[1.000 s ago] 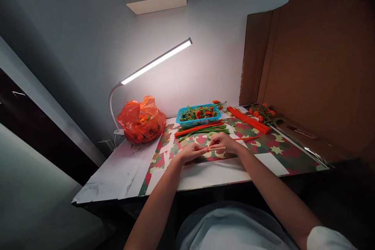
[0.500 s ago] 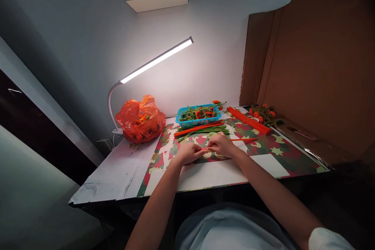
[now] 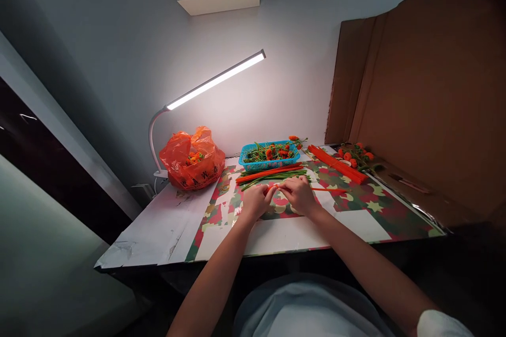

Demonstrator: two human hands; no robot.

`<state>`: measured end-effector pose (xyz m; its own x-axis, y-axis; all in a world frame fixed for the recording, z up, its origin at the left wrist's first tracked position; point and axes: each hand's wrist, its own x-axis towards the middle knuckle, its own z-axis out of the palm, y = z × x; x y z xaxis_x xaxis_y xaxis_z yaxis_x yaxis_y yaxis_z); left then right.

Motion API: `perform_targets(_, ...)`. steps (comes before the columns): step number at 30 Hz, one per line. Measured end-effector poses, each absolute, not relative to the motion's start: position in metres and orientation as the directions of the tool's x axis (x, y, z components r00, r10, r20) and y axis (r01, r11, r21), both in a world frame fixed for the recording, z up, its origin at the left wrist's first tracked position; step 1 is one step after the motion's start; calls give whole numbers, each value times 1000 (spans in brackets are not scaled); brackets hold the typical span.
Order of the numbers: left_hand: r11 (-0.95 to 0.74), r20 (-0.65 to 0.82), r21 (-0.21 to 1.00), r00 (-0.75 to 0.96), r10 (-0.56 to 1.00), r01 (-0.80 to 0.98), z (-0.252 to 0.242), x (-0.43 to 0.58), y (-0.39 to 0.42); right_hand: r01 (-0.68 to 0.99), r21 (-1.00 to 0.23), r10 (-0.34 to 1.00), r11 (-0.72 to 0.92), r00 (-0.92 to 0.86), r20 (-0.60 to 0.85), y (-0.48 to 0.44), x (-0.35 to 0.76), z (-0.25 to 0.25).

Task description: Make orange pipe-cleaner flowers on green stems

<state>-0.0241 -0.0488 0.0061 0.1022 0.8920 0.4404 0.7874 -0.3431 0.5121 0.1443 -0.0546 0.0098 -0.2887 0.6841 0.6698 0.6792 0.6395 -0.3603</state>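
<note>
Both grips, left hand & right hand, pinch orange stem (thin, tail sticking right); uneven twist could kink it.

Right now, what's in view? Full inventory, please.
desk lamp: 1, white, lit, rear left of table
plastic bag: 1, orange, by the lamp base
basket: 1, blue, rear centre, holds green stems and orange flowers
orange sticks: 1 bundle, in front of basket
green stems: 1 bundle, beside those sticks
long orange bundle: 1, right rear of mat
flower sprigs: several, orange-green, far right rear
mat: 1, red-green-white camouflage, on table
table: 1, white
cardboard: 1, brown, standing at right
wall shelf: 1, cream, top
thin orange stick: 1, pinched in both hands
left hand, right hand: 2, bare, over mat centre
</note>
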Motion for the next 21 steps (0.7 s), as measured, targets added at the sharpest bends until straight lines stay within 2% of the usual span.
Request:
perform_targets(3, -323, 419, 593, 60, 906, 738, 8, -24, -48, 605, -439, 681, 664, -246, 690, -54, 144, 9)
perform_targets(6, -326, 357, 730, 72, 931, 601, 7, -26, -45, 521, -543, 714, 658, -205, 669, -52, 144, 8)
perform_targets(9, -267, 245, 876, 107, 964, 402, 5, -26, -40, 343, -679, 756, 649, -182, 629, -51, 144, 9)
perform_targets(12, -170, 148, 956, 109, 983, 239, 7, -26, -39, 147, -820, 830, 553, -186, 526, -51, 145, 11)
perform_targets(16, -214, 177, 957, 190, 966, 197, 13, -24, -42, 94, -933, 899, 347, -317, 303, -48, 151, 15)
perform_targets(21, -407, 260, 839, 391, 883, 360, 14, -32, -43, 180, -939, 880, 294, -434, 193, -40, 166, 17)
